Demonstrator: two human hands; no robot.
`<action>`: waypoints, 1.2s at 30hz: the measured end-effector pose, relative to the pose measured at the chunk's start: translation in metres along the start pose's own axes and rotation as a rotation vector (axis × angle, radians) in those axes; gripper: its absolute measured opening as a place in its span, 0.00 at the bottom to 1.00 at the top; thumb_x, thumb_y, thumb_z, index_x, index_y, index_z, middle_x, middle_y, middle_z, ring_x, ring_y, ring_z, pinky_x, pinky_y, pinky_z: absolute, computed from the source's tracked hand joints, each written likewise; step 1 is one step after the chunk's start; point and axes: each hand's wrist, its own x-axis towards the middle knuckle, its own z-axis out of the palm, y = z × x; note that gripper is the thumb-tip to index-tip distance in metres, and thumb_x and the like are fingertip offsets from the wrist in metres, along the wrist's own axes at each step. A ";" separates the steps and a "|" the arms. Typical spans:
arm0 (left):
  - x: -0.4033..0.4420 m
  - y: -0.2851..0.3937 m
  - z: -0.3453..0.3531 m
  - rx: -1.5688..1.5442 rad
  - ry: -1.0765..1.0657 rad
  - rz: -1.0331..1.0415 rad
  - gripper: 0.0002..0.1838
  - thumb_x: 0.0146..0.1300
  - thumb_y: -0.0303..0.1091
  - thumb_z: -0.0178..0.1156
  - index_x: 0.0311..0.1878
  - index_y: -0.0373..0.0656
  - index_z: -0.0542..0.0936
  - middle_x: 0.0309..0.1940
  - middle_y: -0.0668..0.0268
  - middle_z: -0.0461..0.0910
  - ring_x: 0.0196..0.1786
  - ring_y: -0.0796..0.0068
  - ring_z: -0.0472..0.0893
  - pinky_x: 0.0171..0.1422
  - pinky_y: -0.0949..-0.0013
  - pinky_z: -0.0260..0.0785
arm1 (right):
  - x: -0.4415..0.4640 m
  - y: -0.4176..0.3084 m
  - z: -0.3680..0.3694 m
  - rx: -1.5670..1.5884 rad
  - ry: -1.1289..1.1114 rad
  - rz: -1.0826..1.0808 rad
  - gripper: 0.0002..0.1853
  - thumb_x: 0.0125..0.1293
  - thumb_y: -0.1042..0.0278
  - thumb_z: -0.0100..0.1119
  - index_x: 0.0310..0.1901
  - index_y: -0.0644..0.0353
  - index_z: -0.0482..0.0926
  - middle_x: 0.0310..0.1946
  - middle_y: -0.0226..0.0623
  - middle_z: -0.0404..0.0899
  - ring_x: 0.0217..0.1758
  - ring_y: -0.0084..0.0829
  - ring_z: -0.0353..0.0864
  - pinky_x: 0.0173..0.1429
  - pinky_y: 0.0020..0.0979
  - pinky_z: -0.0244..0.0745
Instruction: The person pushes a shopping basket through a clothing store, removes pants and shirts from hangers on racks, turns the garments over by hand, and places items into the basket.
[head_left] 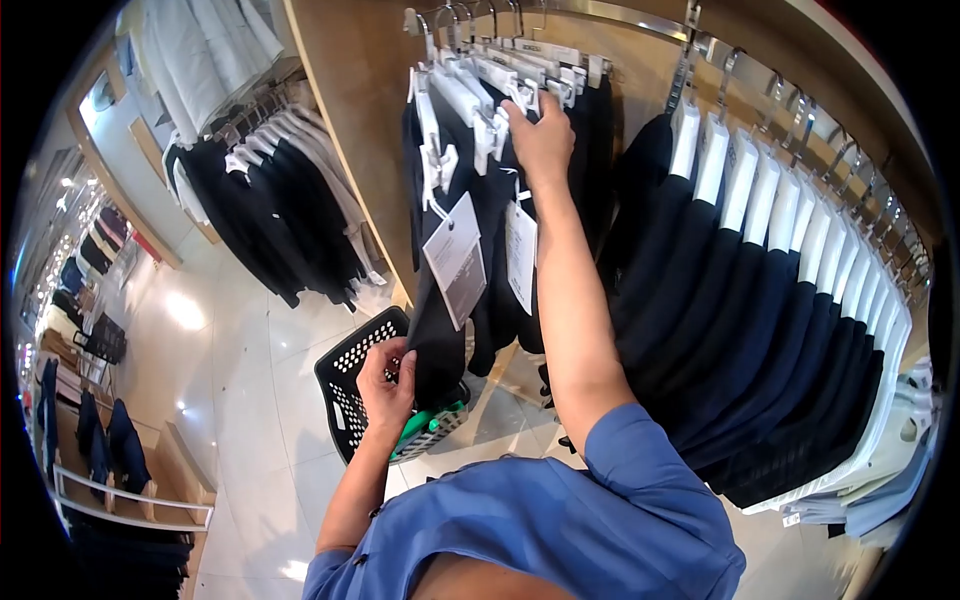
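Black garments (493, 215) near basket (342, 358)

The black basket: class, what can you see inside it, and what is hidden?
Inside the basket, part of its perforated wall shows. The left hand and a hanging black garment cover much else; anything beneath them cannot be seen.

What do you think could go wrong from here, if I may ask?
The white hangers crowd together, so the right hand might catch a neighbouring clip. The dangling paper tags could snag when the dark garments shift. A hem might also catch on the black basket below, near the left hand.
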 end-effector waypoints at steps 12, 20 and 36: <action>-0.031 -0.016 -0.027 -0.013 -0.062 -0.081 0.02 0.55 0.23 0.59 0.33 0.39 0.77 0.22 0.66 0.77 0.21 0.80 0.74 0.27 0.77 0.66 | 0.023 -0.023 0.004 -0.221 0.215 -0.150 0.18 0.50 0.51 0.62 0.38 0.52 0.78 0.33 0.44 0.81 0.39 0.47 0.79 0.45 0.39 0.72; -0.066 -0.036 -0.073 0.052 0.020 -0.252 0.02 0.57 0.25 0.59 0.33 0.38 0.77 0.23 0.68 0.79 0.24 0.84 0.75 0.29 0.79 0.67 | 0.042 -0.032 -0.001 -0.214 0.402 -0.457 0.16 0.50 0.60 0.63 0.35 0.61 0.74 0.32 0.47 0.78 0.37 0.48 0.77 0.42 0.42 0.71; -0.063 -0.066 -0.118 -0.046 -0.145 -0.373 0.05 0.60 0.29 0.57 0.34 0.36 0.76 0.23 0.67 0.79 0.25 0.85 0.76 0.31 0.80 0.67 | -0.122 -0.104 -0.124 -0.348 0.514 -0.413 0.12 0.50 0.67 0.67 0.34 0.59 0.77 0.28 0.42 0.79 0.32 0.41 0.79 0.37 0.32 0.73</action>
